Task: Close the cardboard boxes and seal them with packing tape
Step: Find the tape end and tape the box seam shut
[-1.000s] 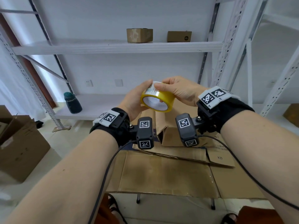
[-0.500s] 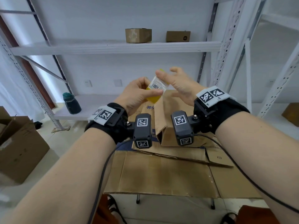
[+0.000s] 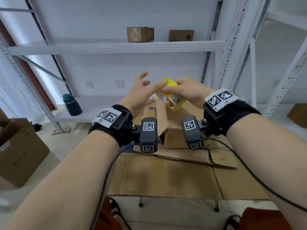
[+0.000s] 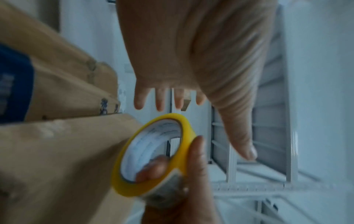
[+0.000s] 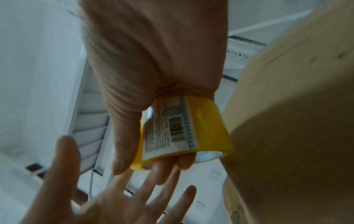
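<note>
My right hand (image 3: 187,92) gripped the yellow tape roll (image 3: 171,93); my left hand (image 3: 138,94) was spread. The cardboard box (image 3: 172,130) stood open, untaped.

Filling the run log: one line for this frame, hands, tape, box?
right hand: grips yellow packing tape roll | left hand: fingers spread, holds nothing | cardboard box: flap up, unsealed

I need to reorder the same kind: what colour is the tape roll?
Yellow, with a white printed label; the tape roll in the right hand shows best in the right wrist view.
</note>
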{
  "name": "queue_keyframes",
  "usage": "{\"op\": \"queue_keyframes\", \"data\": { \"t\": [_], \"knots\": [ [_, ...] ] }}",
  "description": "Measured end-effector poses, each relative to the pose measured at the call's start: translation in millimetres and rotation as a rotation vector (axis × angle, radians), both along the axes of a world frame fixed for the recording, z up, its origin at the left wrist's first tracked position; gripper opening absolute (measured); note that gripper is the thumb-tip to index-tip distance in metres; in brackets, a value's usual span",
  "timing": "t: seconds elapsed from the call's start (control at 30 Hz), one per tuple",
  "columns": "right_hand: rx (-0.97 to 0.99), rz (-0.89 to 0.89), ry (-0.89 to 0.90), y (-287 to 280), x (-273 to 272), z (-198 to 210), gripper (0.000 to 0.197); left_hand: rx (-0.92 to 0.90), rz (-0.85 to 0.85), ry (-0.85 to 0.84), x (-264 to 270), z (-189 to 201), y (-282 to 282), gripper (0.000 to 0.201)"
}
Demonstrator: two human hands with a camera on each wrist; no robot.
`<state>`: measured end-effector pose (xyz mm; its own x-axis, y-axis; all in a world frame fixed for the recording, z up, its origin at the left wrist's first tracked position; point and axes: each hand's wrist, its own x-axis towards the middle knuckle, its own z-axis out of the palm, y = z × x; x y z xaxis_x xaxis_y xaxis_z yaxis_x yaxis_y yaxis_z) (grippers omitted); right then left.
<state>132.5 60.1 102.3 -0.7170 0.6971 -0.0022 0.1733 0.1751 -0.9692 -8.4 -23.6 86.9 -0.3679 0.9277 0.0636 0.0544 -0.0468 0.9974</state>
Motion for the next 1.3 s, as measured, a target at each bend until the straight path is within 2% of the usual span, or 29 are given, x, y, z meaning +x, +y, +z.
{"op": "queue_keyframes", "data": {
  "t": [0.07,0.13,0.23,0.33,0.37,0.43,0.47,0.53,0.67,0.87,1.0,1.17,1.3],
  "knots": [
    [0.070,0.057,-0.067,-4,0,-1,0.025,-0.054,-0.094,-0.181,-1,2,-1,0.043],
    [0.092,0.100,-0.068,-8,-1,0,0.024,-0.082,-0.088,-0.242,0,0,-2,0.033],
    [0.149,0.177,-0.118,-8,-3,8,0.031,-0.081,-0.110,-0.253,7,-10,-5,0.041],
    [0.208,0.247,-0.212,-9,-3,13,0.028,-0.029,-0.160,-0.362,14,-20,-5,0.074],
    [0.198,0.255,-0.211,-10,-3,13,0.022,0.004,-0.146,-0.418,15,-23,-5,0.074],
    [0.188,0.199,-0.155,-9,-3,11,0.011,0.069,-0.072,-0.523,18,-28,-4,0.055],
    [0.190,0.133,-0.115,-8,-2,10,0.009,0.097,-0.055,-0.574,20,-30,-4,0.047],
    [0.164,0.041,-0.074,-5,0,6,0.014,0.149,-0.035,-0.632,23,-37,-5,0.045],
    [0.102,0.095,-0.085,-6,5,-3,0.013,0.185,0.001,-0.690,27,-42,-12,0.057],
    [0.099,-0.057,0.135,-17,0,-14,0.026,0.204,0.032,-0.700,30,-35,-9,0.075],
    [0.010,-0.035,0.263,-24,5,-20,0.015,0.226,-0.047,-0.702,27,-37,-11,0.073],
    [0.039,0.005,0.264,-30,11,-22,0.008,0.239,-0.082,-0.687,29,-40,-15,0.101],
    [0.063,-0.044,0.253,-38,12,-28,0.011,0.241,-0.090,-0.676,31,-46,-14,0.097]
  ]
}}
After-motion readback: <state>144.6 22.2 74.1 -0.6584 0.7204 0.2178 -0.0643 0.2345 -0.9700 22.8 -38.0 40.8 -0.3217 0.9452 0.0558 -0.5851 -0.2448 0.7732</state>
